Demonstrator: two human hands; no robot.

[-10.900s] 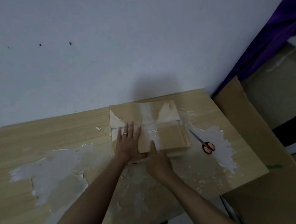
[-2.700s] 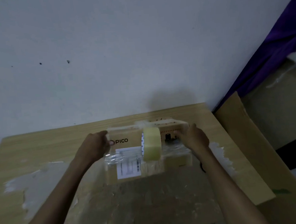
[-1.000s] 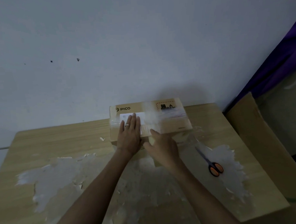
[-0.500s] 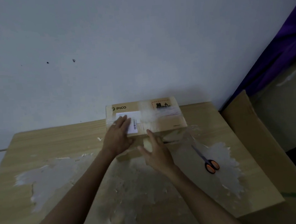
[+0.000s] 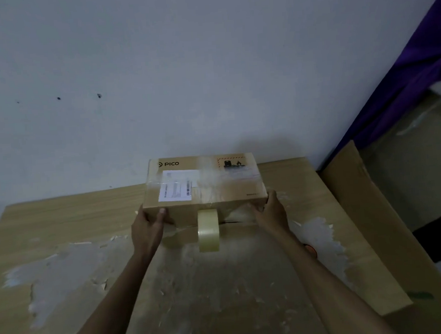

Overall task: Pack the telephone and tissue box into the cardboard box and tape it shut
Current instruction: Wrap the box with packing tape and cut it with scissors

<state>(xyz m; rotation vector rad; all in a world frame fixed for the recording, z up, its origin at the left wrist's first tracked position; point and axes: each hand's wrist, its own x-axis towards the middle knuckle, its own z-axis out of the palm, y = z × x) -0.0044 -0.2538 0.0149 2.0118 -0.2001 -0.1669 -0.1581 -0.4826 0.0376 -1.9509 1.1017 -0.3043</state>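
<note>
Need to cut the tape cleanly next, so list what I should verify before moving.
1. Grip: left hand and right hand hold the brown cardboard box's near corners: ok.
2. Top flaps closed under clear tape: ok.
3. Yellowish tape roll cut free: not ok, it hangs at the near face.
4. Orange-handled scissors in reach: ok, mostly hidden beside the right forearm.
5. Telephone and tissue box inside: cannot tell.
6. Underside sealed: cannot tell.
</note>
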